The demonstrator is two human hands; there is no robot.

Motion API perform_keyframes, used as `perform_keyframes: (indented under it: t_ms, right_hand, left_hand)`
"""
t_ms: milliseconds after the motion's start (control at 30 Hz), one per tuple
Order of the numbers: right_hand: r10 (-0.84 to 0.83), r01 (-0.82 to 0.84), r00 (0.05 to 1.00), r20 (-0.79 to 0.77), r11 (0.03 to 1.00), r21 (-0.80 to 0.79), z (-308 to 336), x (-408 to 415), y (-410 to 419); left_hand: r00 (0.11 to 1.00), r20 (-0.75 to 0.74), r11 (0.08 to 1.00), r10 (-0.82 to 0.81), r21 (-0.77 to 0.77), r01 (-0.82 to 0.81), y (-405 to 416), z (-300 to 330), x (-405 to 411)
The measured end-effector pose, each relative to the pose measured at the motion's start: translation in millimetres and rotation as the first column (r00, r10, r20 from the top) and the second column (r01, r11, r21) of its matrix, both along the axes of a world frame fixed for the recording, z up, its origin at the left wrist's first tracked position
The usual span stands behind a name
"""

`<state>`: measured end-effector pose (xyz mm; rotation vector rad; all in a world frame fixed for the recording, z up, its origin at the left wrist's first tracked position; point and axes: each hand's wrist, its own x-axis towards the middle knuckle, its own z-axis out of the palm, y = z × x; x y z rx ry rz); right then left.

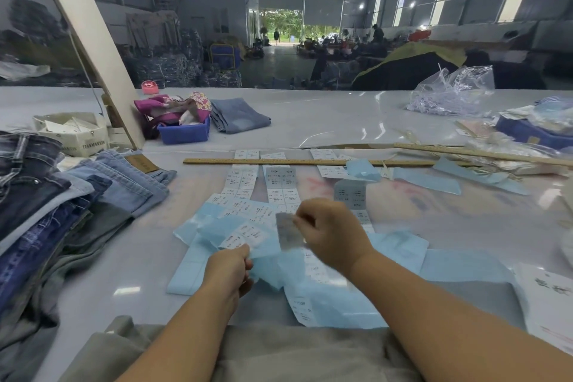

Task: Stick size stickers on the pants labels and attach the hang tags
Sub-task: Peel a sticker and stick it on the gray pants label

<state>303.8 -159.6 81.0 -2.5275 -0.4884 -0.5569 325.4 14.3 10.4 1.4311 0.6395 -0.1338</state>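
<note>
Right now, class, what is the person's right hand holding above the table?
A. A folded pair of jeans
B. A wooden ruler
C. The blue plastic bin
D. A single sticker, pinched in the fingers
D: the right hand pinches one blurred sticker, lifted off the blue backing sheet that the left hand grips; ruler, jeans and bin lie untouched.

Pale blue backing sheets (403, 250), blue bin (183, 133)

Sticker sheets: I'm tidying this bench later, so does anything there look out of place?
Yes. Blue backing strips lie scattered, one across the wooden ruler, and sticker sheets overlap askew under both hands.
</note>
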Motion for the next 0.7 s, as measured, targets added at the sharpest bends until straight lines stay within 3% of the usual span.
perform_keyframes:
  t_ms: [100,233,367,467,533,633,700]
  right_hand:
    - [-0.144,0.154,0.988,-0.059,0.968,0.201,24,-1,-17]
    - [-0.197,0.325,0.916,-0.349,0.875,0.359,65,-19,-49]
    - [-0.195,0.377,0.883,-0.428,0.836,0.398,92,-70,-97]
    - [-0.230,0.425,0.874,-0.428,0.788,0.445,102,-117,-144]
    - [-0.268,0.477,0.858,-0.437,0.731,0.488,105,-147,-181]
    - [-0.269,0.545,0.829,-0.490,0.584,0.601,101,-185,-233]
    - [-0.259,0.572,0.814,-0.520,0.511,0.642,93,-204,-258]
  left_hand:
    - [1.000,-0.001,0.990,-0.017,0.143,0.016,3,3,1]
    - [0.989,-0.015,0.936,-0.145,0.323,0.142,5,12,-13]
    - [0.958,-0.060,0.679,-0.281,0.693,0.243,14,31,-36]
    - [0.941,0.052,0.573,-0.335,0.804,0.159,4,55,-58]
    - [0.895,0.124,0.541,-0.428,0.829,0.144,-21,75,-73]
    - [0.771,0.137,0.497,-0.621,0.830,0.253,-83,110,-94]
    - [0.648,0.071,0.378,-0.758,0.858,0.348,-133,134,-105]
